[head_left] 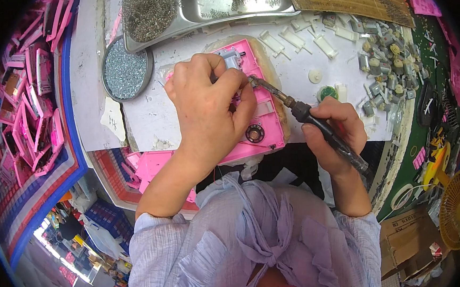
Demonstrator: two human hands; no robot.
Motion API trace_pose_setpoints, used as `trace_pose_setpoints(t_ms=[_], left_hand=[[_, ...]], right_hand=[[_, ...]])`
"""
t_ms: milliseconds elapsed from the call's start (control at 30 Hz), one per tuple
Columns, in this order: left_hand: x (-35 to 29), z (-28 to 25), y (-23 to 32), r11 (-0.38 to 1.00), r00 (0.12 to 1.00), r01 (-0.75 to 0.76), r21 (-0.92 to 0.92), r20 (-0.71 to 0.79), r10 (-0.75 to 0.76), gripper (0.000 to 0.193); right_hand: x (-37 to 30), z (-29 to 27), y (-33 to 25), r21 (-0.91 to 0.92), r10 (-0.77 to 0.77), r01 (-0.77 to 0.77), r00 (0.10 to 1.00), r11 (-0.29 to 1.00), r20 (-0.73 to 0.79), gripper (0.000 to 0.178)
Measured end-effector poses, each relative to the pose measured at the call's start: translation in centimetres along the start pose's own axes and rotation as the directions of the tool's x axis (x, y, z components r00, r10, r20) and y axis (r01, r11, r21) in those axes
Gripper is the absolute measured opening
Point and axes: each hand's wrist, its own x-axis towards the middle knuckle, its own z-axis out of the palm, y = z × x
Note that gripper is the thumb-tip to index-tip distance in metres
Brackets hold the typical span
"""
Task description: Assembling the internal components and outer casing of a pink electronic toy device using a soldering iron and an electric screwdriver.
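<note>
My right hand point(344, 131) grips a soldering iron point(324, 127) by its dark handle. The iron's metal tip points left and reaches the pink plastic housing point(268, 110) beside my left fingers. Over that housing my left hand point(207, 102) is closed in a pinch, and whatever lies between its fingertips is hidden. A grey motor part point(229, 59) sits in the housing's upper end, just beyond my left fingers. Lower in the housing is a small round black speaker point(254, 133). The housing rests on a yellowish pad point(283, 107).
Left stands a round dish of small metal screws point(126, 69); behind it, a metal tray point(212, 14) with springs. Small motors point(390, 69) are piled at right, near white plastic parts point(293, 38) and a green spool point(327, 93). A basket point(69, 148) holds pink housings. A yellow fan point(456, 207) stands far right.
</note>
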Motion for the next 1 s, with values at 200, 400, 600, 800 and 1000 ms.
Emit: trace_pose_setpoints(t_ms=[200,400,600,800,1000], left_hand=[[0.1,0.0,0.0,1.0,1.0,-0.002,0.003,0.003,0.002,0.01],[0.0,0.1,0.1,1.0,1.0,0.008,0.03,0.008,-0.009,0.01],[0.0,0.2,0.2,1.0,1.0,0.003,0.029,-0.014,-0.002,0.009],[-0.6,-1.6,-1.3,0.991,0.99,-0.104,-0.078,-0.099,0.097,0.032],[-4.6,-6.0,-4.8,0.957,0.935,0.246,0.153,0.223,-0.276,0.04]], right_hand=[[-0.1,-0.5,-0.5,-0.009,0.015,-0.015,1.0,1.0,0.013,0.029],[-0.7,-1.2,-0.7,-0.019,0.022,-0.023,0.999,1.0,-0.038,0.029],[-0.4,-1.0,-0.8,-0.005,0.026,-0.026,1.0,1.0,-0.015,0.03],[-0.4,-1.3,-1.0,-0.013,-0.007,0.007,1.0,1.0,-0.03,0.03],[-0.3,-1.8,-0.5,0.025,-0.043,0.046,0.993,0.999,-0.108,0.03]])
